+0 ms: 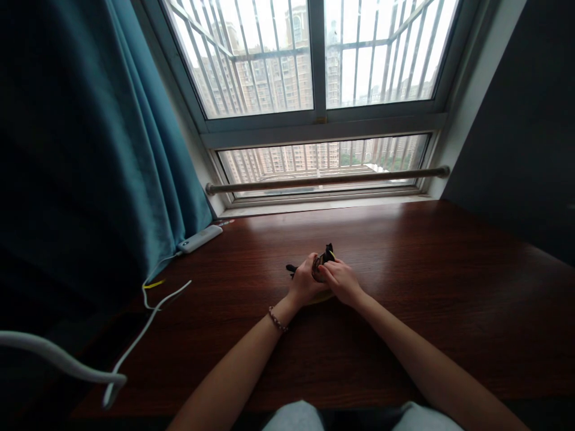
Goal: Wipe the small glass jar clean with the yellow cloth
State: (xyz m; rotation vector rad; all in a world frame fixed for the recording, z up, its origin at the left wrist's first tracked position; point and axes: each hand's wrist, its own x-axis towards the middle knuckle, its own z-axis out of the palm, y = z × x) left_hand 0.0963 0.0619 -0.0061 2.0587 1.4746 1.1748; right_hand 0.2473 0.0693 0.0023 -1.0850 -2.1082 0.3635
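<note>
Left hand (305, 280) and right hand (342, 280) meet, both closed around a small dark object (324, 258) (identity unclear) held between them.

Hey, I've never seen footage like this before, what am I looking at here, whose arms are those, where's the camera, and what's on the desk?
This is one picture from a camera worn on a person's head, looking forward and down, so the two bare arms coming in from the bottom are the wearer's own. There is no machine. The left hand, with a beaded bracelet on its wrist, and the right hand meet in the middle of a dark wooden desk. Together they grip a small dark object with a bit of yellow on it; it is too small to identify. On the desk's left lies a white power strip with white cables trailing off. Beyond are a teal curtain and a barred window facing apartment towers.
</note>
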